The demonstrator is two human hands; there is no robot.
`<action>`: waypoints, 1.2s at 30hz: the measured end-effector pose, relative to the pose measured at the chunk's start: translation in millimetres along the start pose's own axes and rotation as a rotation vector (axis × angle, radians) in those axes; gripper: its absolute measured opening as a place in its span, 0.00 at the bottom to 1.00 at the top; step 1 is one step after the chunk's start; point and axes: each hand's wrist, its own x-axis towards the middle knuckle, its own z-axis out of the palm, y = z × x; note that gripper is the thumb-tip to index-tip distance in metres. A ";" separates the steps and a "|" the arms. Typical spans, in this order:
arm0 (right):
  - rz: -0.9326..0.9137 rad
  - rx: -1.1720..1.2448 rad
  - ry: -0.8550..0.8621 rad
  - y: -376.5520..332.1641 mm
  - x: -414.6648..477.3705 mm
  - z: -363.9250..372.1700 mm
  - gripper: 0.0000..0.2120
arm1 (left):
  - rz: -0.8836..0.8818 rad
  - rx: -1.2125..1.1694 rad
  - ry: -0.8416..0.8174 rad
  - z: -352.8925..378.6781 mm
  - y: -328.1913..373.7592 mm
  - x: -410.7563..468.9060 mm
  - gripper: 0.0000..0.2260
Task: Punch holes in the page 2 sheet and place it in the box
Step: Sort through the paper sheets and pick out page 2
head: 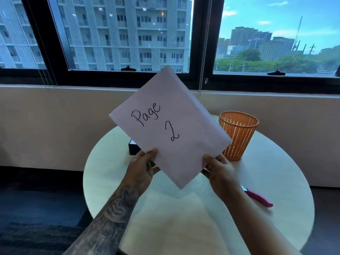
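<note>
The white sheet (pixel 176 129) with "Page 2" handwritten on it is held up above the round table, tilted like a diamond. My left hand (pixel 142 167) pinches its lower left edge. My right hand (pixel 219 172) pinches its lower right edge. Behind the sheet's left side a corner of a small black box (pixel 132 147) shows on the table; most of it is hidden by the paper. A pink-handled hole punch (pixel 258 196) lies on the table to the right of my right forearm.
An orange mesh basket (pixel 239 137) stands upright at the table's back right, just behind the sheet. The round pale table (pixel 184 227) sits against a beige wall under a dark-framed window. Dark floor lies to the left.
</note>
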 end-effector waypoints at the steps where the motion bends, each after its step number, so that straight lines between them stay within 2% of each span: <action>1: -0.030 -0.014 0.030 -6.4 3.0 -4.1 0.11 | -0.021 -0.010 -0.043 -4.2 5.5 -0.8 0.09; 4: -0.106 -0.115 0.086 -26.3 7.6 -22.4 0.14 | -0.044 -0.114 -0.155 -37.0 37.8 7.9 0.23; 7: -0.101 -0.261 0.076 -36.0 10.5 -36.1 0.13 | -0.070 0.010 -0.253 -66.5 69.1 18.8 0.26; 10: -0.156 -0.380 0.036 -37.7 9.5 -32.8 0.13 | -0.044 0.370 -0.286 -60.3 75.6 17.9 0.15; 13: -0.277 -0.459 0.021 -38.7 5.3 -21.5 0.13 | 0.018 0.524 -0.158 -43.1 67.1 15.7 0.11; 16: -0.415 -0.495 0.062 -40.8 1.1 -9.6 0.10 | 0.163 0.562 -0.044 -31.9 58.6 13.7 0.07; 19: -0.491 -0.461 0.066 -41.8 -1.8 -5.4 0.08 | 0.264 0.534 -0.025 -20.1 53.0 6.5 0.05; 23: -0.438 -0.461 0.093 -26.6 -6.9 -15.4 0.05 | 0.274 0.508 0.022 -25.4 30.1 -1.2 0.05; 28: -0.299 -0.382 0.178 6.7 -16.4 -27.2 0.10 | 0.232 0.522 0.094 -38.3 -6.5 -10.3 0.08; 31: -0.315 -0.412 0.209 -0.7 -10.8 -21.6 0.12 | 0.276 0.527 0.093 -29.3 -0.3 -5.5 0.10; 36: -0.363 -0.364 0.116 -23.0 -5.4 -15.7 0.13 | 0.342 0.514 0.066 -18.2 22.4 -1.0 0.11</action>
